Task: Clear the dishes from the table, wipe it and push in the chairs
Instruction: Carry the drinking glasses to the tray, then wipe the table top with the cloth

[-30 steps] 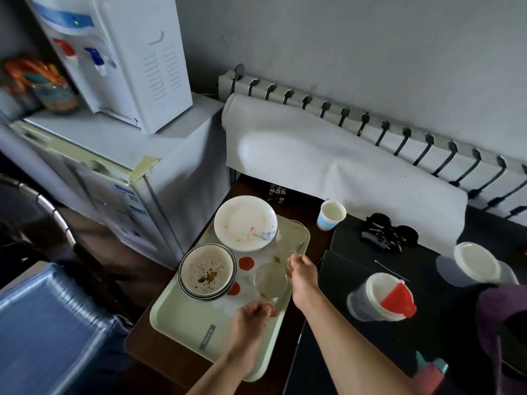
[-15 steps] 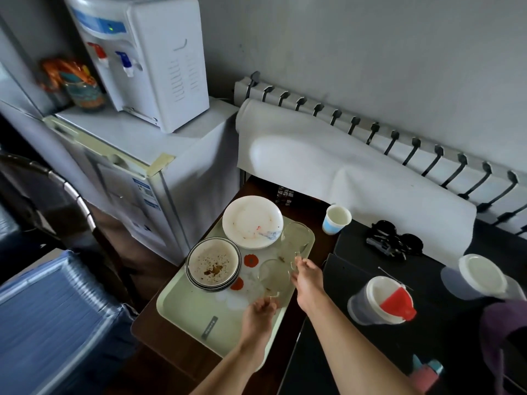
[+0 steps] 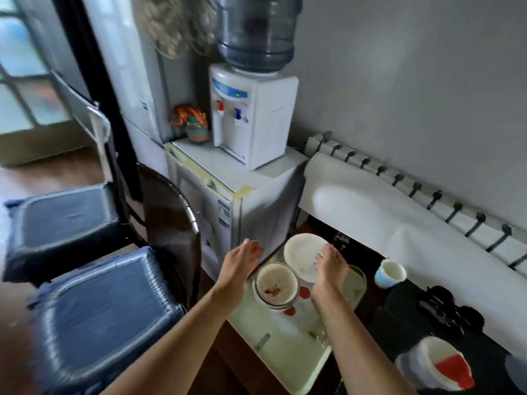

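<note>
Bowl [image 3: 276,285] and plate [image 3: 301,250] sit on tray [image 3: 285,363] at desk [image 3: 369,305] corner; tray not yet carried off. Our left hand [image 3: 242,262] and right hand [image 3: 330,267] hover either side of bowl, fingers straight, holding nothing. We judge remaining: paper cup [image 3: 389,273], jug [image 3: 439,366], wipe, chairs [image 3: 99,309].

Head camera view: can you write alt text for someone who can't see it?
A person's open left hand and right hand reach either side of a dirty bowl beside a white plate on a pale green tray. Behind stands a water dispenser on a small fridge; two blue-cushioned chairs sit at left.
</note>
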{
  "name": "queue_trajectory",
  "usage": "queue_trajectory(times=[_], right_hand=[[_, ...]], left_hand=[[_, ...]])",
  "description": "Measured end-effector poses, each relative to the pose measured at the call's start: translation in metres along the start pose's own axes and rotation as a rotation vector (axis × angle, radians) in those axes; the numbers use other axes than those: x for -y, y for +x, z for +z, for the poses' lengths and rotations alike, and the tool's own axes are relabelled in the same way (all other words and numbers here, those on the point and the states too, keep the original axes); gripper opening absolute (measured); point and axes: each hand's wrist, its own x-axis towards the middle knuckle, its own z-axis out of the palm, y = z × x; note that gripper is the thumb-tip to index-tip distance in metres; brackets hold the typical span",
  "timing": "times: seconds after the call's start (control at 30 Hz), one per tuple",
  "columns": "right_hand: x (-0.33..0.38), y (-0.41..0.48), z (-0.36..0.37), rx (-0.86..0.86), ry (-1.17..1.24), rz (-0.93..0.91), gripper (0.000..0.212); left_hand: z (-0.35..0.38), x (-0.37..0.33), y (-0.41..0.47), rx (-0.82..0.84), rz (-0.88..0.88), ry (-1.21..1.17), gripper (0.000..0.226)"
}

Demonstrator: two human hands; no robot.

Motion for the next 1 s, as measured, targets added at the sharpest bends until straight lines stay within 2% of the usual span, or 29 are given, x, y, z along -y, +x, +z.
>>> queue_trajectory(times=[0.07,0.23,0.43,0.6,0.8,1.0], right_hand=[[-0.005,-0.025,0.032,0.115,-0.031,0.001,0.022],[-0.030,-0.128,0.113,0.443,-0.033,0.090,0.039],[-0.087,-0.269,0.195,0.764,-0.170,0.188,0.047],[-0.139,-0.392,0.250,1.007,-0.297,0.213,0.047],[-0.188,-0.532,0.295,1.250,-0.402,0.273,0.051],[-0.236,-0.644,0.305,1.481,-0.524,0.255,0.043]], left_hand=[[-0.029,-0.022,-0.006,-0.024,0.043,-0.104,0.030],[-0.140,-0.059,-0.036,-0.168,0.079,-0.185,0.045],[-0.302,-0.071,-0.106,-0.440,0.144,-0.252,0.045],[-0.432,-0.068,-0.197,-0.696,0.214,-0.345,0.034],[-0.549,-0.047,-0.310,-1.001,0.312,-0.461,0.037],[-0.617,-0.023,-0.403,-1.156,0.361,-0.515,0.049]])
